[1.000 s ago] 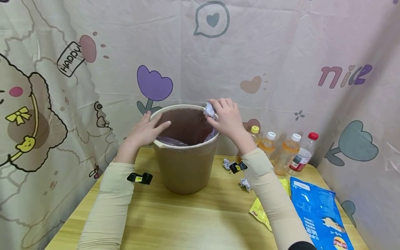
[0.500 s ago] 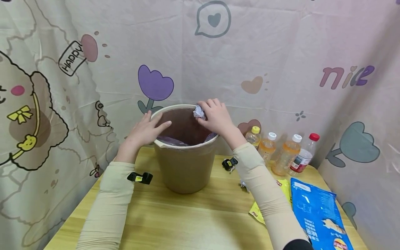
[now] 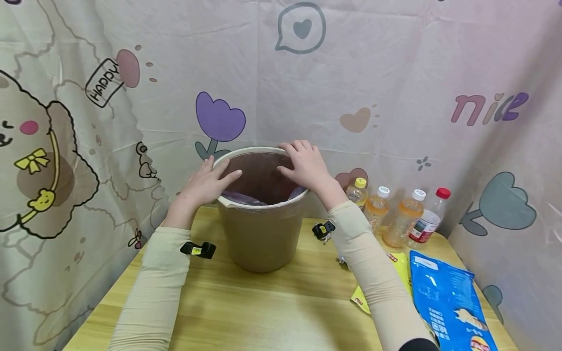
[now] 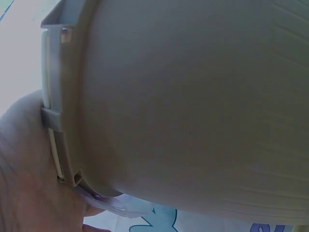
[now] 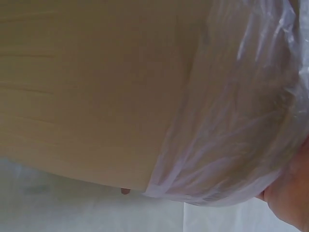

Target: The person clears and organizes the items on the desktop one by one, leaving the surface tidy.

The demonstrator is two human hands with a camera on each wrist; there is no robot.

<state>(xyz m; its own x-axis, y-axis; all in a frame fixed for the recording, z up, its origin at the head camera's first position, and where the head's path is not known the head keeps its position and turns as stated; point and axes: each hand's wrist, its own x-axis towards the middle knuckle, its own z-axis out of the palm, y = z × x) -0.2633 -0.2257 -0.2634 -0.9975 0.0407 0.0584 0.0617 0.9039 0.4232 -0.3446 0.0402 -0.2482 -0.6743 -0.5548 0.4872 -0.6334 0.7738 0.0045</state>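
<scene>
A brown waste bin (image 3: 263,239) with a cream rim stands upright on the wooden table, lined with a thin translucent bag (image 3: 241,199). On its left rim rests my left hand (image 3: 199,187), fingers spread and thumb reaching over the opening. My right hand (image 3: 311,168) is at the right rim, its fingers loosely extended over the mouth with nothing between them. The right wrist view shows the liner (image 5: 231,121) folded down over the bin's outside. In the left wrist view the bin's wall (image 4: 193,106) fills most of the picture. The bin's bottom is hidden.
Several plastic bottles (image 3: 401,222) stand at the back right, one with a red cap. A blue chip bag (image 3: 452,297) and a yellow packet (image 3: 399,265) lie at the right. A crumpled paper ball (image 3: 342,262) shows partly behind my right sleeve. A printed cloth (image 3: 285,97) hangs behind.
My right hand moved left over the bin's mouth with a crumpled paper ball, then let it go; the ball is out of sight now. My left hand has stayed on the rim.
</scene>
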